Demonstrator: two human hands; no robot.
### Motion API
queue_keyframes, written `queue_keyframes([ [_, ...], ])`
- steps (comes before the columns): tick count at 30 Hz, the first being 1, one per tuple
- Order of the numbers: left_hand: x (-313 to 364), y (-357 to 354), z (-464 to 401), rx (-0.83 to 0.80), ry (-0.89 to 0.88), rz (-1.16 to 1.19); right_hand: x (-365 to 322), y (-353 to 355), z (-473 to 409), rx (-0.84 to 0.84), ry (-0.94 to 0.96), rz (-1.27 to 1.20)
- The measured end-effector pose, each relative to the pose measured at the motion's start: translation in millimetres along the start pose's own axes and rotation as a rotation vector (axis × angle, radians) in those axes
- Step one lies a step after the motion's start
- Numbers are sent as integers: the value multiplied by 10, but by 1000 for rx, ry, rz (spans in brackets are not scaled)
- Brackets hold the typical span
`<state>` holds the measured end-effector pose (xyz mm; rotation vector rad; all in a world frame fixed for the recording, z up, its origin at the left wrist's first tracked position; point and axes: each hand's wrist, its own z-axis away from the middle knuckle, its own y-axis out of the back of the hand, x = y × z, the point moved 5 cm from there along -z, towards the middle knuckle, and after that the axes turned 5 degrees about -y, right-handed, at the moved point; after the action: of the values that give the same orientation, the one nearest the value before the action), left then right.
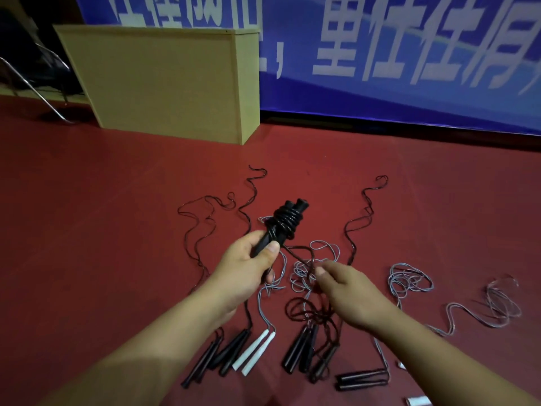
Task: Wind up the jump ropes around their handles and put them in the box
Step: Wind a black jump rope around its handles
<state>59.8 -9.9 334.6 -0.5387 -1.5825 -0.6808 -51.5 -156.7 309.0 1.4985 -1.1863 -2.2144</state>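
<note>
So from where I'm standing, going left to right: over on the far left the tan box (164, 80) sits on the red floor (87, 200), well apart from the action, so nothing's gone in yet as far as I can tell (can't see inside it). On the near left of the floor there are loose black handle pairs (216, 353) and a white pair (254, 348) waiting. The left hand (248, 266) has its fingers (270, 249) curled tight round the bottom of the black handles (281, 224), which are held up off the floor with a fat bunch of coils already round the top end. The right hand (348, 291) looks like it's pinching the loose black cord (301, 254) between thumb and fingertips, though it's a bit hard to make out. Here's what I'd worry about: that tail runs straight down through the pale grey rope (322, 247) tangled beneath, so the next wrap could drag the grey one along or snag into a knot. Also the coils are stacked high near the handle tips and could slide off if the cord goes slack. More grey loops (409, 278) lie further right.
</note>
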Motion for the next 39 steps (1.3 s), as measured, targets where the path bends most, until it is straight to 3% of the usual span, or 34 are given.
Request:
queue_keyframes([
  [6, 11, -45, 39, 18, -5, -73, -69, 24, 22, 83, 6, -253],
  [11, 11, -128, 57, -38, 34, 22, -57, -149, -38, -52, 58, -194],
  [16, 0, -184, 54, -63, 123, 211, -122, -167, -31, -13, 94, -210],
  [21, 19, -186, 51, -60, 171, 319, -212, -268, 7, -212, 98, -430],
  [24, -69, -90, 8, -22, 184, 218, -207, -283, 22, -301, -22, -687],
  [26, -99, -17, -19, -4, 169, 91, -151, -258, -7, -266, -98, -749],
  [33, -142, -3, -21, -4, 160, -111, -10, -208, -6, -189, -97, -404],
  [39, -233, 233, -121, 56, 19, -655, -84, -158, 60, -214, -104, -346],
])
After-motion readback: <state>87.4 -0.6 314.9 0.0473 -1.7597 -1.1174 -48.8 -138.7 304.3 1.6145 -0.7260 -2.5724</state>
